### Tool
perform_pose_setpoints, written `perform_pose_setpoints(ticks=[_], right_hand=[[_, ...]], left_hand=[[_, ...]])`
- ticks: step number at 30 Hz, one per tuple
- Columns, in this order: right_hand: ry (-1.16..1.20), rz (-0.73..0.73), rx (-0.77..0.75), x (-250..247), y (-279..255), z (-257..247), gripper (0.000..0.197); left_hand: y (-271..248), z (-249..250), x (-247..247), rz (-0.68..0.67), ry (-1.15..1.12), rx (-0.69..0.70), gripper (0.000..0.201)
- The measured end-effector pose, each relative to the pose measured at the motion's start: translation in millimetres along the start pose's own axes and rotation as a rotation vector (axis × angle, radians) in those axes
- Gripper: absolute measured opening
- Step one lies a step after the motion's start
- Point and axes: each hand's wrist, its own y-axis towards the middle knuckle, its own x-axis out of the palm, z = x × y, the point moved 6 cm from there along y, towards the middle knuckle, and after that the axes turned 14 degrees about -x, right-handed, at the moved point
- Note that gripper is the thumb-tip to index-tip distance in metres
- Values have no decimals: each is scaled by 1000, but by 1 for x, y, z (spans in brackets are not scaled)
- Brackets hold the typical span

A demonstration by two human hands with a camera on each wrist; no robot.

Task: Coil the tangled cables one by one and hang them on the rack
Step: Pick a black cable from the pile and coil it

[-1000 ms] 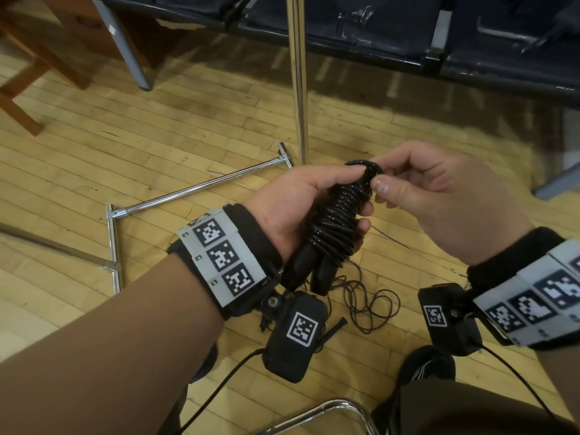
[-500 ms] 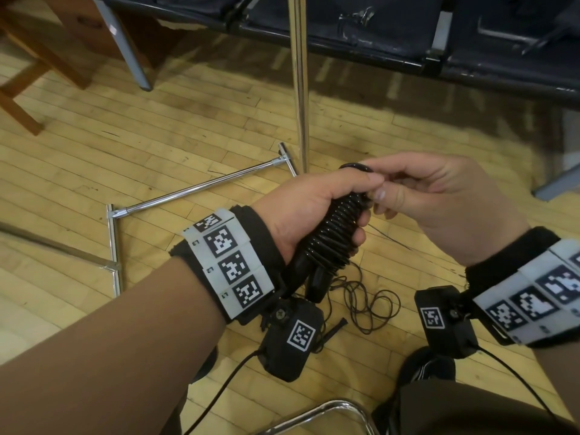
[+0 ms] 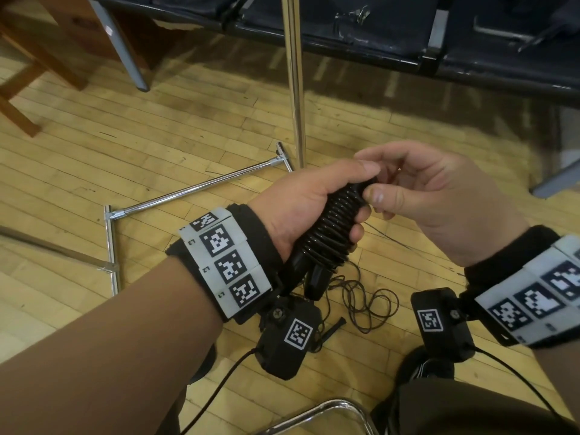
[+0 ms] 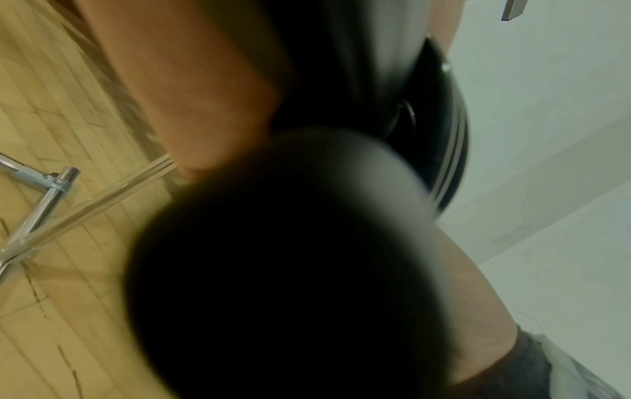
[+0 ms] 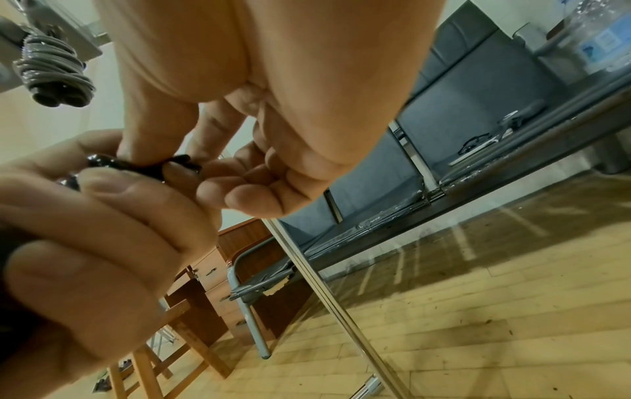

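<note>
- Head view: dead centre of the frame, the left hand is wrapped tight around a black cable bundle, already wound into a neat stack of turns. The right hand is up at the bundle's top end, fingertips pinched on the last bit of cable there. Looks to me like the finishing step, tucking the tail in. A thin loose cable sits in a tangle on the wood floor just below the hands, so that one's probably next. The rack pole runs up the middle top.
- Left wrist view: mostly a dark blur right against the lens, with a bit of palm upper left. Can't tell the grip from here.
- Right wrist view: at centre left, thumb and fingertips nip the black cable end against the other hand. A grey coiled cable already hangs in the upper left corner.
- Next move, I'd guess: lock that end so it doesn't unwind, then lift it to the rack.
</note>
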Motion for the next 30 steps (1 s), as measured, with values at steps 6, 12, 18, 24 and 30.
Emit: perform_pose_setpoints(ticks=[6, 12, 18, 24, 30], right_hand=[[36, 18, 43, 2, 1, 1, 42], [180, 65, 69, 0, 1, 0, 50], [-30, 40, 0, 1, 0, -6, 37], [-67, 32, -7, 2, 1, -6, 31], [48, 31, -7, 6, 1, -7, 35]], left_hand=[[0, 4, -2, 72, 55, 69, 27], [-1, 9, -4, 82, 48, 130, 26], [3, 5, -5, 145, 91, 105, 23], [5, 3, -4, 111, 67, 72, 32], [1, 6, -9, 169, 74, 147, 17]])
